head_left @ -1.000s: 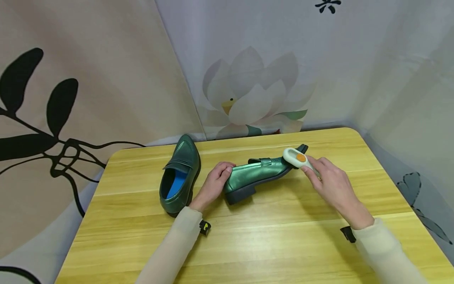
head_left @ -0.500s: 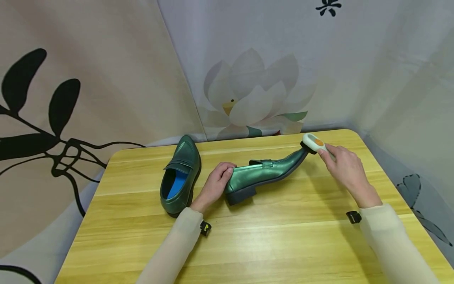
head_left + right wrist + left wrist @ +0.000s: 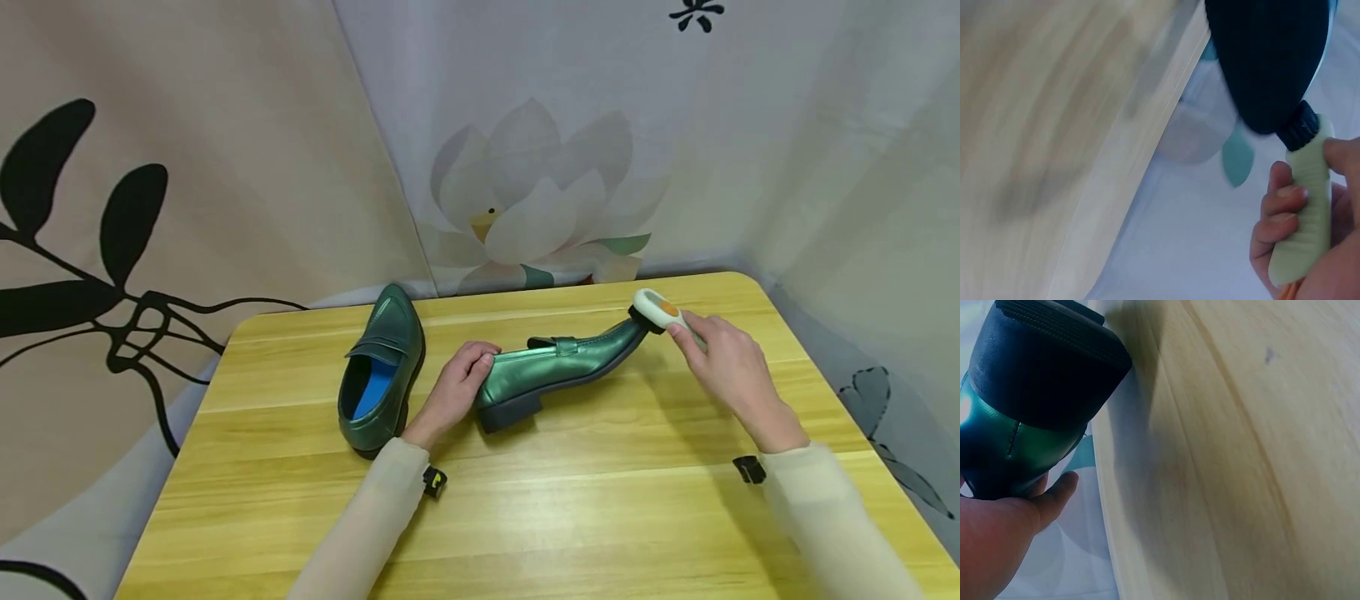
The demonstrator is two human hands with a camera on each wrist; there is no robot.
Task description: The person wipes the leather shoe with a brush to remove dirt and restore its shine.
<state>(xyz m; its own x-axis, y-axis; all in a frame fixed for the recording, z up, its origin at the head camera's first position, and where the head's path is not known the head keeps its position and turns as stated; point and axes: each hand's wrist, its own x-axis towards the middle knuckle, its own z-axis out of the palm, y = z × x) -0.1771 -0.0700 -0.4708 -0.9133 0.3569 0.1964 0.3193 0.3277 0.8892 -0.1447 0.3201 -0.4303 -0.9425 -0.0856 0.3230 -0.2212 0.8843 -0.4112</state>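
Observation:
My left hand [image 3: 455, 387] grips a shiny green loafer [image 3: 555, 367] by the back of its opening, sole downward and toe pointing right and raised. In the left wrist view the loafer's dark heel [image 3: 1047, 362] fills the upper left, fingers around the leather below it. With my right hand [image 3: 731, 371] I hold a pale brush [image 3: 656, 308] with an orange patch by its handle. Its dark bristles [image 3: 1300, 128] touch the loafer's toe tip. In the right wrist view several fingers curl round the brush handle.
A second green loafer [image 3: 381, 375] with a blue insole stands upright on the wooden table [image 3: 570, 517], left of my left hand. Behind the table hangs a curtain [image 3: 525, 167] with printed flowers and leaves.
The brush in my right hand has moved right from the loafer's forefoot to beyond its toe, then slightly back left onto the tip. My left hand and the loafer stay almost still.

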